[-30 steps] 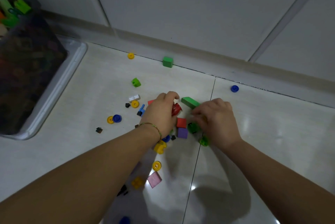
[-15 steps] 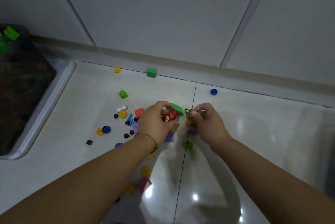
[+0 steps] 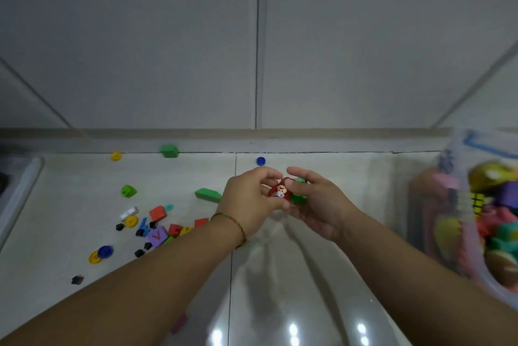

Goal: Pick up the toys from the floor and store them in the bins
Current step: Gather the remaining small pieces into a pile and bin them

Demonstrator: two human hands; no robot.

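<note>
My left hand [image 3: 249,202] grips a small red toy figure [image 3: 279,192] above the floor. My right hand [image 3: 316,202] is cupped right beside it and holds green toy pieces [image 3: 298,197]. The two hands touch around the toys. Many small toys lie on the white floor to the left: a green block [image 3: 208,195], a red block [image 3: 157,213], a purple letter block [image 3: 157,235], yellow rings [image 3: 131,221] and a blue ring [image 3: 105,251]. A clear bin [image 3: 459,155] full of colourful toys stands at the right.
A green cube [image 3: 169,151], a yellow ring [image 3: 116,156] and a blue ring [image 3: 260,161] lie along the wall's base. The rim of a second bin [image 3: 19,191] shows at the left edge. A pink block [image 3: 178,323] lies under my left forearm.
Both hands have lifted off the floor with toys and come together. The view has swung right, bringing the clear bin into sight and pushing the left bin to the edge.
</note>
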